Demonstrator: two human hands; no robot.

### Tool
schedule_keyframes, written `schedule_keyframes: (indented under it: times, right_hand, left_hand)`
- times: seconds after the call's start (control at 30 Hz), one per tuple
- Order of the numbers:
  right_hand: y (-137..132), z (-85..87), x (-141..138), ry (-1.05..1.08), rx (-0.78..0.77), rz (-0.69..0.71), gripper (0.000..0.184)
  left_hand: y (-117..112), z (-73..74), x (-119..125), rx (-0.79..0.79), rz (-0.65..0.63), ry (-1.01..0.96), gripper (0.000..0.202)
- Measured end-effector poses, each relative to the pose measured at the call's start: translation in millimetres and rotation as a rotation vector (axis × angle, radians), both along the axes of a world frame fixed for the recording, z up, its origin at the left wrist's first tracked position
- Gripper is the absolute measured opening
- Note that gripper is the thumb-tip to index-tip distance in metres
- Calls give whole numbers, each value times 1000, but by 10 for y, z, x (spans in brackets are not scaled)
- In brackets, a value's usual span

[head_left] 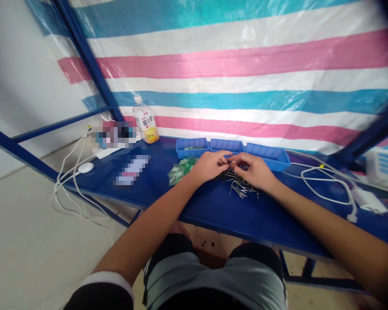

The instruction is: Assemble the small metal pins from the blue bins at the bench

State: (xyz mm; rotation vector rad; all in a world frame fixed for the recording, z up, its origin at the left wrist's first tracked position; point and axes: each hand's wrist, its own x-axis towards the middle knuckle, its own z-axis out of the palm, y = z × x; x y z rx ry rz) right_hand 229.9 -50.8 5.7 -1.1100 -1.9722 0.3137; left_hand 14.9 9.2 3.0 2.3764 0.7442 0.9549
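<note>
My left hand and my right hand meet fingertip to fingertip above a pile of thin metal screws or nails. Both hands are closed in a pinch, and whatever lies between the fingertips is too small and hidden to name. The pile spreads on the blue table under and in front of my fingers. Just left of my left hand lies a heap of small green plastic packets. Behind the hands stand three blue bins in a row: a left bin, a middle bin partly covered by my fingers, and a right bin.
A drink bottle stands at the back left, near a blurred flat item. White cables hang off the left edge by a round white device. On the right lie a white adapter and its cable. Striped sheeting closes the back.
</note>
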Motion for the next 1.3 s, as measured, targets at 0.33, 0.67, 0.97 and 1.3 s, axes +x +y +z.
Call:
schedule_keyframes:
  times: [0.33, 0.67, 0.97, 1.3]
  right_hand:
    - [-62, 129, -50, -73, 161, -29, 31]
    - [-56, 109, -25, 33, 125, -92, 14]
    - [-36, 44, -37, 55, 65, -92, 15]
    - [-40, 31, -41, 139, -8, -92, 23]
  left_hand:
    - [-79, 143, -11, 26, 36, -48, 39]
    - [-112, 166, -6, -21, -40, -57, 35]
    - [-63, 144, 0, -87, 15, -173, 25]
    - [-20, 118, -5, -23, 47, -78, 14]
